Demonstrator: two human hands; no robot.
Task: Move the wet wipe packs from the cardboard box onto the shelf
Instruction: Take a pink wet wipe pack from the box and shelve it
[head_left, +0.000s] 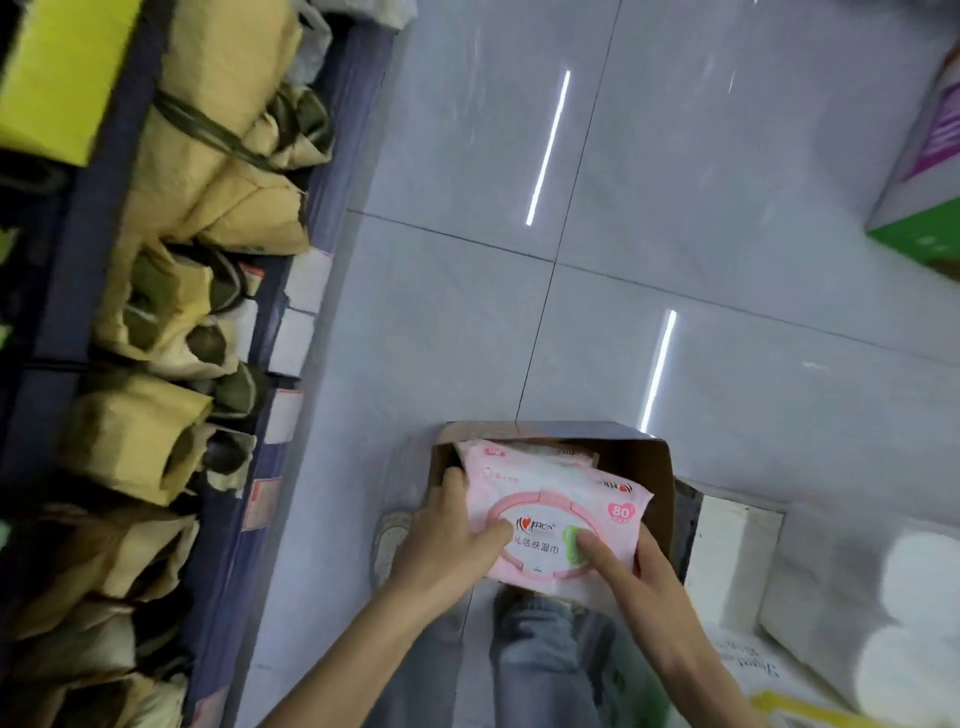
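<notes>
A pink and white wet wipe pack (556, 499) with a round pink lid lies on top of other packs in an open cardboard box (652, 467) on the floor in front of my legs. My left hand (452, 545) grips the pack's left edge, thumb on its face. My right hand (644, 582) holds its lower right corner, index finger pressing on the green tab. More pink packs (566, 454) show beneath it at the box's far side. The shelf (249, 364) runs along the left, its blue edge carrying price tags.
The shelf on the left is packed with tan paper-wrapped bundles (208, 171) and a yellow box (57, 78). White rolls and packages (852, 613) stand at the lower right. A green and purple carton (924, 171) sits at the far right. Grey tiled floor (675, 260) lies ahead.
</notes>
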